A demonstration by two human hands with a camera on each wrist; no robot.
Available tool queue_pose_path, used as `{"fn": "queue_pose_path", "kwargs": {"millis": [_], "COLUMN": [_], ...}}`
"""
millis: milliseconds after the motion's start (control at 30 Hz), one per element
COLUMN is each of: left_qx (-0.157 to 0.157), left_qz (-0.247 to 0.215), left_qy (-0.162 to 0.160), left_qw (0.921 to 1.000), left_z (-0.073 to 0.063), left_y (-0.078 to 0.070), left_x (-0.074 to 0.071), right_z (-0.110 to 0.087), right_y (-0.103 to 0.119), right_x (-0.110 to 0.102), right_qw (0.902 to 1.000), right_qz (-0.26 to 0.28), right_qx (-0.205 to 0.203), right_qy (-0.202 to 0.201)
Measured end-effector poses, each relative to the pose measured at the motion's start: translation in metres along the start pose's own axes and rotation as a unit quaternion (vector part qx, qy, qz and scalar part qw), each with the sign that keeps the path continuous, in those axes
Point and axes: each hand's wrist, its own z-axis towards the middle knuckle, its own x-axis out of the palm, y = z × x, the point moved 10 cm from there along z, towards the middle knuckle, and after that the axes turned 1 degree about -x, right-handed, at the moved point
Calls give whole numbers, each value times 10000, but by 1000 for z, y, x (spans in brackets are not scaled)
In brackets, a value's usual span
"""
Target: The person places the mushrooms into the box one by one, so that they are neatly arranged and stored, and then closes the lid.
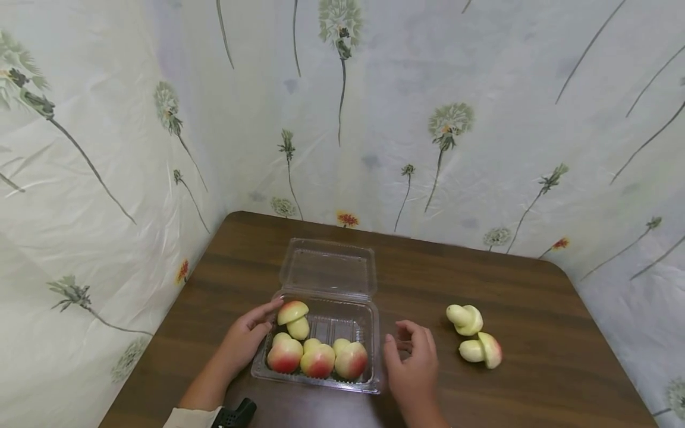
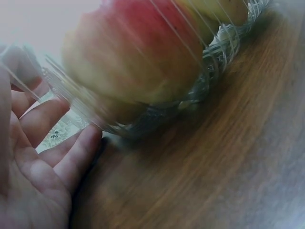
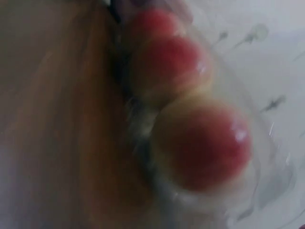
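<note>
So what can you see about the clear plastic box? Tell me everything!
The clear plastic box is shiny, with ridges in its rectangular floor and a lid opened back, away from the person. It sits on the brown wood-grain table. Four yellow-and-red mushroom-shaped pieces lie inside: three along the near side, one at back left. The left hand touches its left edge; the right hand is beside it, apart.

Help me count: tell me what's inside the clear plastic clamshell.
Four red-and-yellow mushroom-shaped pieces: three along the near side, one behind them at left. The clamshell floor beneath them is hidden.
</note>
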Motion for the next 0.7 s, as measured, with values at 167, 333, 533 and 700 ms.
{"fn": "queue_pose_path", "kwargs": {"millis": [167, 333, 533, 700], "left_qx": [1, -6, -102, -152], "left_qz": [-140, -272, -267, -238], "left_qy": [101, 155, 172, 160], "left_qw": [9999, 9995, 9994, 9995], "left_z": [-1, -1, -2, -2], "left_y": [-2, -1, 3, 3], "left_x": [3, 4, 5, 5], "right_z": [-8, -9, 0, 11], "right_y": [-23, -38, -56, -75], "right_x": [-15, -26, -49, -73], "right_qw": [9990, 9978, 9912, 9793], "right_qz": [-216, -198, -848, -1251], "right_qx": [328, 453, 537, 1000], "right_qy": [-234, -451, -865, -1236]}}
